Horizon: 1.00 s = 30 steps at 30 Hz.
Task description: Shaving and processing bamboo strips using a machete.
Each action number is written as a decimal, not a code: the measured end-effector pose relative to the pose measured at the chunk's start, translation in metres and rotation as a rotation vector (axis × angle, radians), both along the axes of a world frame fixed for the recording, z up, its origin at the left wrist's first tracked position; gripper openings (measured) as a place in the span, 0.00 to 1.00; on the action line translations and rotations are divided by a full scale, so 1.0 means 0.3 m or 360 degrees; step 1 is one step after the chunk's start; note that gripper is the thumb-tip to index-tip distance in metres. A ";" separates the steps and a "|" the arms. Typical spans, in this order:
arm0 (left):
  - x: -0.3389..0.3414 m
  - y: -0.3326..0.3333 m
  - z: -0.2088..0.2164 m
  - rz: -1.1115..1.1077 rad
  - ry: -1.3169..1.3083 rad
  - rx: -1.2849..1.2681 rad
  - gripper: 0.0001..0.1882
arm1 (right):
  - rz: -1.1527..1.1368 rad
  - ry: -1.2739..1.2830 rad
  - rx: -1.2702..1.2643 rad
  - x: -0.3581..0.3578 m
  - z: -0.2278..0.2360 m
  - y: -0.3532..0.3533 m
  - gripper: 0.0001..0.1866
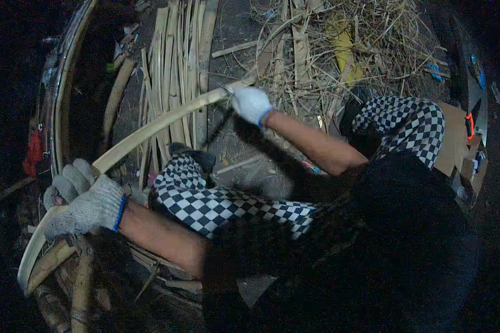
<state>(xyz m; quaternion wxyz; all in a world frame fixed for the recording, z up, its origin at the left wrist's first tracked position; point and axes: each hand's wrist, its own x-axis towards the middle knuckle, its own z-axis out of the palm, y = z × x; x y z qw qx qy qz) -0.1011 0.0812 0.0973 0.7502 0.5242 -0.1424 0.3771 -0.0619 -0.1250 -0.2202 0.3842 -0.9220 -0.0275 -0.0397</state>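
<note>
A long pale bamboo strip (155,126) runs in a curve from the lower left up to the middle of the view. My left hand (86,202), in a grey-white knit glove, is wrapped round the strip near its lower end. At the upper part, my right hand (251,105) in a white glove is closed beside the strip. A thin blade edge, seemingly of a knife (226,88), shows at its fingers across the strip; the handle is hidden in the glove. A dark blurred shape below that hand cannot be made out.
Several split bamboo lengths (178,72) lie on the floor ahead. To their right is a heap of thin shavings (383,50) with a yellow piece (343,47) in it. Bamboo poles (82,283) lie lower left. A saw with an orange handle (470,126) and cardboard (451,139) are at right.
</note>
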 end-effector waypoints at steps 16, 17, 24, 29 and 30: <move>0.006 -0.040 0.003 -0.0796 0.0023 -0.0168 0.24 | 0.0015 0.0299 -0.0207 -0.045 -0.030 -0.281 0.19; -0.007 -0.012 -0.009 -0.0880 0.0022 -0.0135 0.24 | 0.0058 0.0444 -0.0127 -0.075 0.132 -0.204 0.19; -0.044 -0.071 0.031 -0.0623 -0.0046 -0.0079 0.26 | 0.0400 -0.0486 0.0390 -0.289 0.658 0.035 0.11; -0.049 -0.144 0.034 -0.0430 -0.0033 -0.0025 0.26 | 0.0089 -0.0054 0.0180 -0.253 0.367 -0.050 0.11; -0.038 -0.120 0.024 -0.0549 -0.0033 -0.0094 0.27 | 0.0009 0.0033 0.0348 -0.227 0.321 -0.055 0.11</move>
